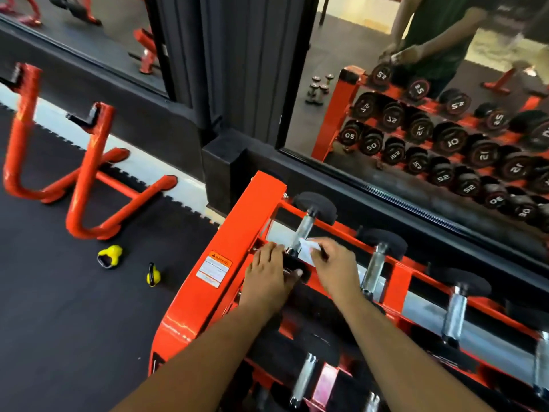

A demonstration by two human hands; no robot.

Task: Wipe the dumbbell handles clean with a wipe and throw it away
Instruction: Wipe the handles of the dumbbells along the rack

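An orange dumbbell rack [237,230] holds several black dumbbells with chrome handles. The leftmost dumbbell on the top row has its handle [303,230] running away from me. My left hand [269,272] grips the near black head of that dumbbell, thumb curled over its top. My right hand [332,266] pinches a white wipe [309,248] against the near end of that handle. Further chrome handles [374,269] lie to the right along the row.
A wall mirror [430,93] behind the rack reflects the rack and a person. Two yellow kettlebells [110,256] lie on the black rubber floor to the left. Orange tube stands [86,185] rise on the far left. A lower row of dumbbells [303,379] sits near me.
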